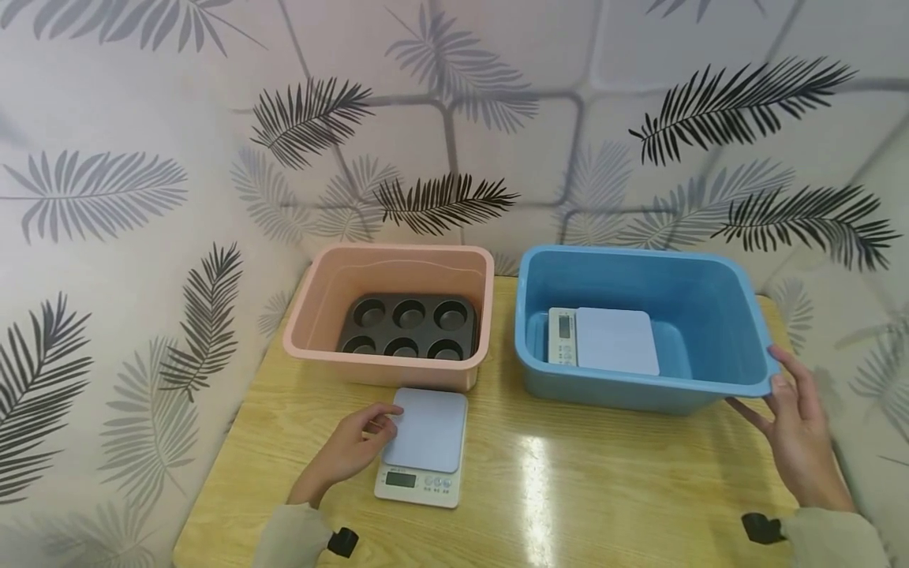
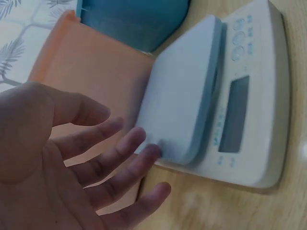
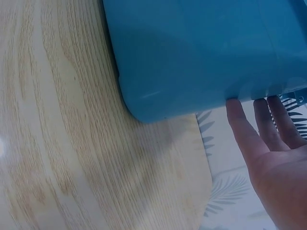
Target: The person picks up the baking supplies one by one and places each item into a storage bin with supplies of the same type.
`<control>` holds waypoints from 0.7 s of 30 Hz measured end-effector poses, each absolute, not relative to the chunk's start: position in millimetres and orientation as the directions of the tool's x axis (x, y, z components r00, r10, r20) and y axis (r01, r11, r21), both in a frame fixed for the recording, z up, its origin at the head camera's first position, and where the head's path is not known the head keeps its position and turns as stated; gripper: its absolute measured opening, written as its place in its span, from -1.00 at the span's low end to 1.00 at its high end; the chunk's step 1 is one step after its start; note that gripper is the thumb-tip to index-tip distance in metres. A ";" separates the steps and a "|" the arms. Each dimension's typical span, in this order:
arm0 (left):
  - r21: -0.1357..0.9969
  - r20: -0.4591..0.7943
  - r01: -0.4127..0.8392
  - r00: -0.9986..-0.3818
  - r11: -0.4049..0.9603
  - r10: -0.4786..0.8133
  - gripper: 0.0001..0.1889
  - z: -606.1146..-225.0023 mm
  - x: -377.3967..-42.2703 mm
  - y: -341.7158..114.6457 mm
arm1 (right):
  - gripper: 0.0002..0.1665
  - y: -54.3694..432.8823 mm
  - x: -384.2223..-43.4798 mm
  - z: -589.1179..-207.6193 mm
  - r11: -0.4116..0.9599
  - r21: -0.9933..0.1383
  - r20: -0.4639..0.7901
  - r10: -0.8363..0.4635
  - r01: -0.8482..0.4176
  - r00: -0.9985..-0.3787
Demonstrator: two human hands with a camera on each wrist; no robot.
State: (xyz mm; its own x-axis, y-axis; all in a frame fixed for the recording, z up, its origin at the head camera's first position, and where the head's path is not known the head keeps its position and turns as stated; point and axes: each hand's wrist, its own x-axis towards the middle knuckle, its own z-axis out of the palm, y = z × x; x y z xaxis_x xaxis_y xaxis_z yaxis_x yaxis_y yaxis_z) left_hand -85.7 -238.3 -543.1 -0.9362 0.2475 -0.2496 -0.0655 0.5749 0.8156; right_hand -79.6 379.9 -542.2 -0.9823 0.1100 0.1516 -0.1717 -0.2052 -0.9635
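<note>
A white kitchen scale (image 1: 424, 442) lies on the table in front of the pink bin, its display and buttons toward the person. My left hand (image 1: 357, 442) is beside the scale's left edge with loosely bent fingers; in the left wrist view the fingertips (image 2: 152, 152) come right up to the weighing plate's corner, and nothing is in the palm. At the right, my right hand (image 1: 798, 418) touches the front right corner of the blue bin (image 1: 604, 388). In the right wrist view its fairly straight fingers (image 3: 247, 127) meet the bin's outer wall. Inside that bin sits a second white scale (image 1: 616, 339).
The pink bin (image 1: 383, 364) at the back left holds a dark muffin tin (image 1: 409, 331). Both bins stand side by side on the wooden table (image 1: 611, 481). Leaf-patterned wall covering (image 1: 440, 142) borders the table at the back and sides.
</note>
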 end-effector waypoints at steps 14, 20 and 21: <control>0.817 -0.273 -0.177 -0.957 0.549 0.098 -0.76 -568.6 -81.0 -238.8 | -0.34 381.6 -78.5 -545.9 -0.197 -0.964 0.163 0.097 -0.179 -0.982; 0.827 -0.273 -0.182 -0.957 0.531 0.097 -0.72 -575.6 -80.2 -238.3 | -0.35 382.6 -79.9 -545.9 -0.189 -0.964 0.176 0.086 -0.189 -0.981; 0.829 -0.273 -0.183 -0.957 0.528 0.097 -0.71 -576.8 -80.1 -237.7 | -0.34 382.6 -80.4 -545.0 -0.179 -0.965 0.178 0.085 -0.190 -0.980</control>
State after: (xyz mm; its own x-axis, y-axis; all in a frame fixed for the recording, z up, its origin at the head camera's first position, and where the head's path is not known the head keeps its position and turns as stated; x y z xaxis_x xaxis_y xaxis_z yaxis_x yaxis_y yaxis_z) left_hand -80.1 -237.7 -576.8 -0.9572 0.0968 -0.2726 -0.1829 0.5277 0.8295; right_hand -80.4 382.6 -545.0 -0.9804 0.0851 0.1777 -0.1904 -0.1787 -0.9653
